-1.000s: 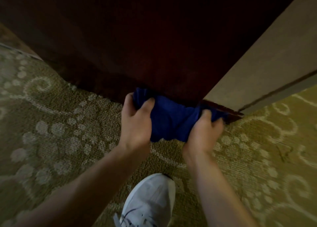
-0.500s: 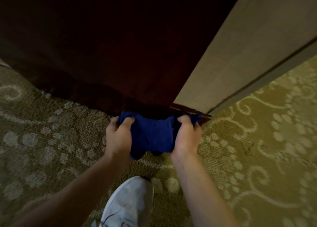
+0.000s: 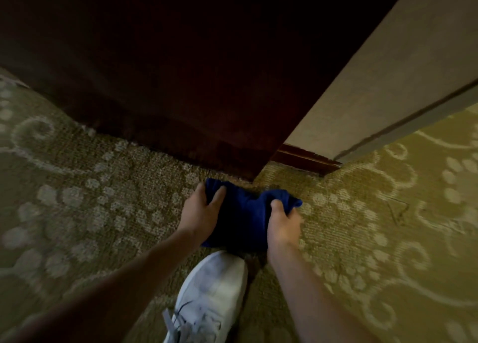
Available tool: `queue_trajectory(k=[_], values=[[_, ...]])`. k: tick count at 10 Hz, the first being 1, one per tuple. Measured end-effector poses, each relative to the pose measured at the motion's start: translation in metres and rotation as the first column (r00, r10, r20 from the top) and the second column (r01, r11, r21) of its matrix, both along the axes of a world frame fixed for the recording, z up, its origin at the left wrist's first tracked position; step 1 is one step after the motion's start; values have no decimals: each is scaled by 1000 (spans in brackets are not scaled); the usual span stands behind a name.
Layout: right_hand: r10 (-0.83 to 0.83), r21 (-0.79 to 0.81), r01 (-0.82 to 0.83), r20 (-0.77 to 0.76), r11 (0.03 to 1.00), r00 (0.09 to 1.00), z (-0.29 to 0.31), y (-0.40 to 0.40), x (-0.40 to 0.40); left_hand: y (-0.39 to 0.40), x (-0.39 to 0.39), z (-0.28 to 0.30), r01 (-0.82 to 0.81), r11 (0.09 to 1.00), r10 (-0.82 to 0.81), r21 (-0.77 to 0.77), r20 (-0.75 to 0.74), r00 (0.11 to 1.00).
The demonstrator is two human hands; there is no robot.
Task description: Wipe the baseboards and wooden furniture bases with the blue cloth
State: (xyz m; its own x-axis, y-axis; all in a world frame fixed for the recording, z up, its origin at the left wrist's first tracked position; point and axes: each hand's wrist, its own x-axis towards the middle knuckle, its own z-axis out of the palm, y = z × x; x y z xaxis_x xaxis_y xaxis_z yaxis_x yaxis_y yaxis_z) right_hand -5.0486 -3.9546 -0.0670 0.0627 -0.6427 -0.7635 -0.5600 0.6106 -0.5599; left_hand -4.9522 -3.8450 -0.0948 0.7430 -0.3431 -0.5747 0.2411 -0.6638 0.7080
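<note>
The blue cloth (image 3: 245, 213) was soft, matt fabric, bunched into folds. The furniture base (image 3: 181, 83) was dark reddish wood with a dull sheen, and the baseboard (image 3: 305, 159) looked like the same wood, slightly glossier. The carpet (image 3: 90, 187) had a rough, looped weave with a pale pattern. The wall (image 3: 375, 83) was matt and faintly textured. The shoe (image 3: 212, 291) was white with a smooth, matt upper.

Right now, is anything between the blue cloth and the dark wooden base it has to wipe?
Nothing visible. Both hands, left hand and right hand, hold the blue cloth just short of the wooden base corner; only bare carpet lies between.
</note>
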Motion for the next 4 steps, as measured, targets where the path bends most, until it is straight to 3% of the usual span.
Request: queue_trajectory(k=[1,2,3,4], values=[[115,8,-116,-184,993,976,7,0,3,-2,0,12,126,984,-135,125,61,989],[313,68,-307,-284,949,906,31,-2,3,-7,12,32,263,918,-260,298,-51,964],[474,65,-486,-371,871,799,74,3,-5,-9,7,77,290,885,-257,364,-137,957],[559,11,-601,-382,799,736,134,13,-10,-1,-5,135,316,884,-288,346,-131,949]])
